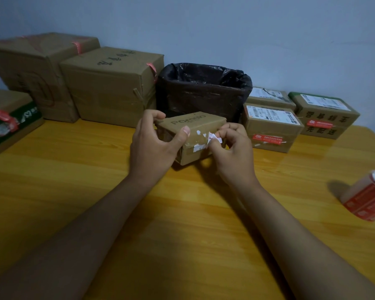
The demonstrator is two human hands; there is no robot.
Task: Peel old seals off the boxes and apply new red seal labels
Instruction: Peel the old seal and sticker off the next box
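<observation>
A small brown cardboard box (195, 124) printed "Pomelo" is tilted up off the wooden table (182, 224) at the centre. My left hand (154, 146) grips its left end, thumb on the top edge. My right hand (232, 148) pinches a torn white strip of the old seal (213, 137), which curls away from the box's front edge. White seal remnants (198, 147) still stick to the front face. A roll of red seal labels (368, 198) lies on the table at the far right.
A bin lined with a black bag (204, 89) stands behind the box. Two large boxes (108, 85) sit at back left, a green-printed box (9, 122) at the left edge. Three small boxes (271, 126) at back right, two bearing red seals.
</observation>
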